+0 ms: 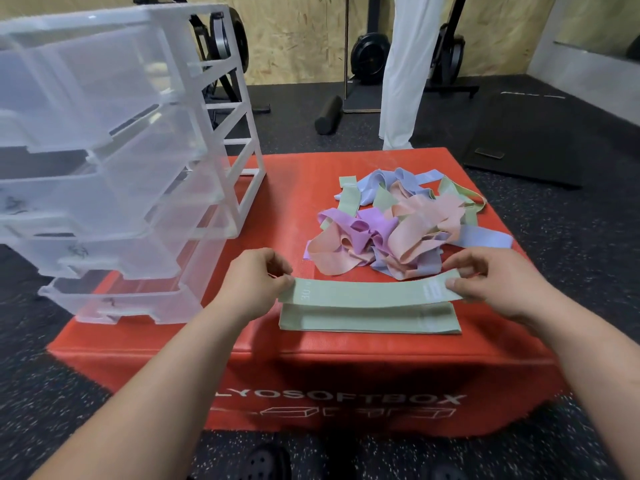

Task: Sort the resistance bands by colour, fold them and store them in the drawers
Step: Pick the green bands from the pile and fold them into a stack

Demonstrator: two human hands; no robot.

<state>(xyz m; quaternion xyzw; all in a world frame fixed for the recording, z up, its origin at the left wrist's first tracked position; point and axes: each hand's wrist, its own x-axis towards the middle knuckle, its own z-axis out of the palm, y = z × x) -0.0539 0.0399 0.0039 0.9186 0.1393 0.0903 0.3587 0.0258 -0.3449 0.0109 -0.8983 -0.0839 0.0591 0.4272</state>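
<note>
Both hands hold a green band flat above a small stack of green ones on the red box.

In the lower middle of the frame, the left hand (256,282) pinches one end of the green band (370,292) between thumb and curled fingers, and the right hand (491,282) pinches the other end the same way, so the band hangs stretched and level between them. Just below it, the stack of green bands (370,322) lies flat on the red soft box (346,368). Behind it, at centre right, the mixed pile of bands (408,223) in pink, purple, blue and green sits tangled on the box top. The clear plastic drawer unit (114,161) fills the upper left, its drawers pulled partway out. A black foam roller (329,114) lies on the floor at the upper centre.
</note>
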